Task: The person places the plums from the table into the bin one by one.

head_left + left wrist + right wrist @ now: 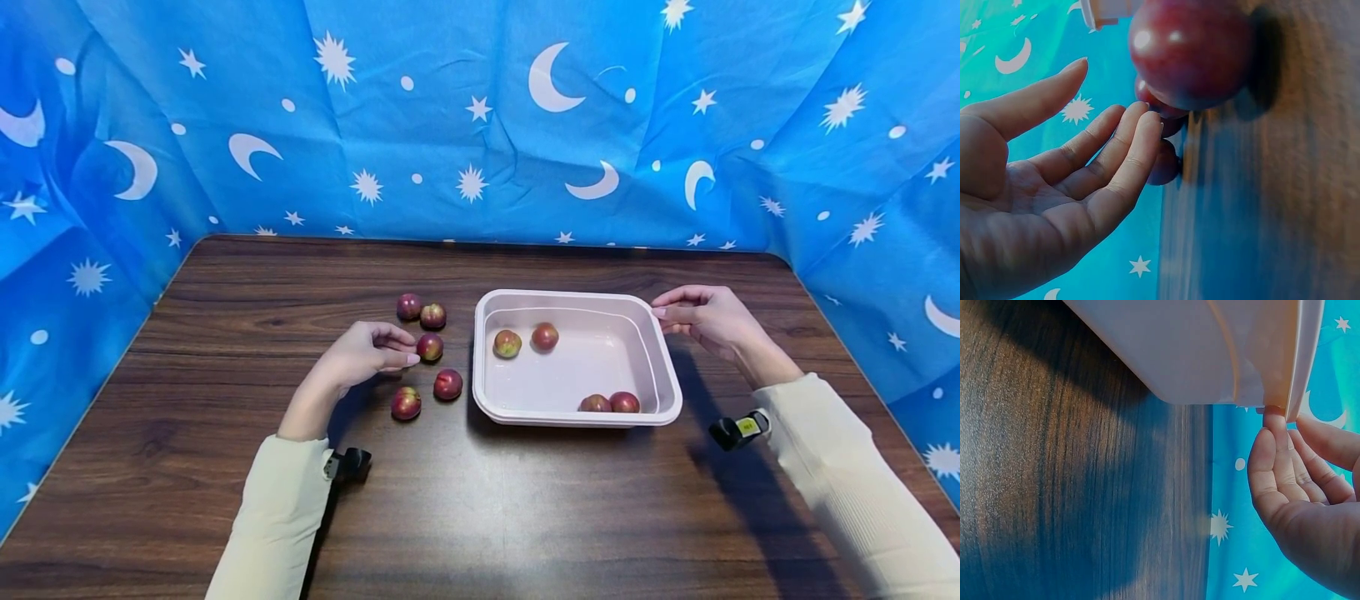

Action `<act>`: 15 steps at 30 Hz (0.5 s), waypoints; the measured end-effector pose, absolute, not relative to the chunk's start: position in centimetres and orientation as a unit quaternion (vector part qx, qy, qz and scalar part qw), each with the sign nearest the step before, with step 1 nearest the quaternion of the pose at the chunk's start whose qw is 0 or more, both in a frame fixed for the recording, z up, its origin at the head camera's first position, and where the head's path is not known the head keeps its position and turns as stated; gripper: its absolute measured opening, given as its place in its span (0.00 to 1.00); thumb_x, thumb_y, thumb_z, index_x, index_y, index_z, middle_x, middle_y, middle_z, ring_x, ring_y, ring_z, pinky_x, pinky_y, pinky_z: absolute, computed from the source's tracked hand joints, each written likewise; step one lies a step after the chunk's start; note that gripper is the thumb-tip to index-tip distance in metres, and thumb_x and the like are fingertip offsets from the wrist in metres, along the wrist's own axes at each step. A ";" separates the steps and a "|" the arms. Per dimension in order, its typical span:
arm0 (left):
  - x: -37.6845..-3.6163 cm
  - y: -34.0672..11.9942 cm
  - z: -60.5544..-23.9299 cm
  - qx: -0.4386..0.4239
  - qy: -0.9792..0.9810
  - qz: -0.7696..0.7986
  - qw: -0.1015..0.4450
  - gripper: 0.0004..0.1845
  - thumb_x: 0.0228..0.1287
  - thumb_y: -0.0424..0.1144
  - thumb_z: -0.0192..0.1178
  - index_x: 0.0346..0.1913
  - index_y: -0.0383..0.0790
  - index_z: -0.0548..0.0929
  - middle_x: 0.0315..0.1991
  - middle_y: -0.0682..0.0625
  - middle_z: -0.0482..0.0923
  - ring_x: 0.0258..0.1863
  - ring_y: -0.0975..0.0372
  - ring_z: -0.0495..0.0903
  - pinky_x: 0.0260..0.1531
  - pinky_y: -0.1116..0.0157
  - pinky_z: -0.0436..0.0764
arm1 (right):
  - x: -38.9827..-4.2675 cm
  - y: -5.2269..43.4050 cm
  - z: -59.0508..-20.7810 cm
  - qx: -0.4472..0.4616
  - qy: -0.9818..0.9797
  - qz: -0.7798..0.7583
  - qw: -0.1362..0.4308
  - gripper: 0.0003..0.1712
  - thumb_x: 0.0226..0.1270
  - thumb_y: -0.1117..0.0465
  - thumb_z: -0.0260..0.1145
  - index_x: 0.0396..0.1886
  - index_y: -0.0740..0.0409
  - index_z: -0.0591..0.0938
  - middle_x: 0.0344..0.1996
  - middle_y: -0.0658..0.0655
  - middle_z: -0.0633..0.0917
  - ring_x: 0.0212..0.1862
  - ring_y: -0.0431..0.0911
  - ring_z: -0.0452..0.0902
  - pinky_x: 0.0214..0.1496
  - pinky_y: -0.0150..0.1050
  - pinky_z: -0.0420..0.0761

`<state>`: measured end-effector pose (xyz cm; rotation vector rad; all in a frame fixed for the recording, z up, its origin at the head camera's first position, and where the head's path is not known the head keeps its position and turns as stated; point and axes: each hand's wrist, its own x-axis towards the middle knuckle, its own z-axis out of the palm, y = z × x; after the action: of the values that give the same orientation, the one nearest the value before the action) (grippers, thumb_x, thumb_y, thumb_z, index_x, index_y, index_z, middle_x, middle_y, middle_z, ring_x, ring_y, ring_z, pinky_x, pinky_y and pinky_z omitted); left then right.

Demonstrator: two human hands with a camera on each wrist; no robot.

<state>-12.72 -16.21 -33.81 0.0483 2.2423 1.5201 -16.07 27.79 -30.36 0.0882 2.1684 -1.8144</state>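
Note:
Five small red round fruits lie on the wooden table left of a pink tray point(670, 375). My left hand point(409, 348) rests among them with relaxed, spread fingers, thumb and forefinger tips right beside the middle fruit point(430, 347), gripping nothing. In the left wrist view the open left hand point(1116, 87) reaches toward the fruits, and one fruit point(1191, 53) looms close in front of it. The tray holds several more fruits, two at its back left point(507, 342) and two at its front edge point(610, 403). My right hand point(658, 315) touches the tray's far right corner; its fingertips point(1274, 419) meet the rim point(1300, 362).
The dark wooden table point(480, 517) is walled on three sides by a blue cloth with moons and stars point(480, 125). Two fruits point(420, 312) sit farther back and two nearer me point(427, 394). Cream sleeves and wrist cameras point(738, 429) hang over the table's front.

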 end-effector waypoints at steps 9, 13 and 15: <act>-11.9 -16.8 -34.4 0.021 0.813 0.539 0.220 0.19 0.59 0.33 0.61 0.50 0.25 0.73 0.41 0.40 0.76 0.37 0.59 0.77 0.42 0.60 0.77 | -16.1 27.8 -30.4 0.030 0.762 -0.629 0.152 0.05 0.61 0.68 0.62 0.35 0.59 0.83 0.28 0.51 0.84 0.31 0.43 0.81 0.36 0.33 0.80; -11.6 -17.0 -34.6 0.024 0.817 0.531 0.223 0.20 0.58 0.35 0.62 0.50 0.24 0.72 0.41 0.40 0.76 0.37 0.60 0.76 0.42 0.60 0.77 | -16.1 27.8 -30.4 0.029 0.762 -0.629 0.153 0.06 0.61 0.68 0.62 0.33 0.55 0.84 0.28 0.50 0.84 0.31 0.43 0.81 0.36 0.33 0.80; -11.5 -17.1 -34.7 0.023 0.818 0.529 0.225 0.20 0.58 0.35 0.62 0.50 0.25 0.73 0.41 0.40 0.76 0.37 0.60 0.76 0.42 0.61 0.77 | -16.1 27.9 -30.5 0.028 0.761 -0.630 0.152 0.08 0.61 0.68 0.62 0.31 0.52 0.84 0.28 0.50 0.84 0.30 0.43 0.81 0.36 0.33 0.80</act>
<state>-11.45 -17.08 -34.73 0.0631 2.2580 1.4584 -16.13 27.85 -30.48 0.0813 2.1830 -1.8079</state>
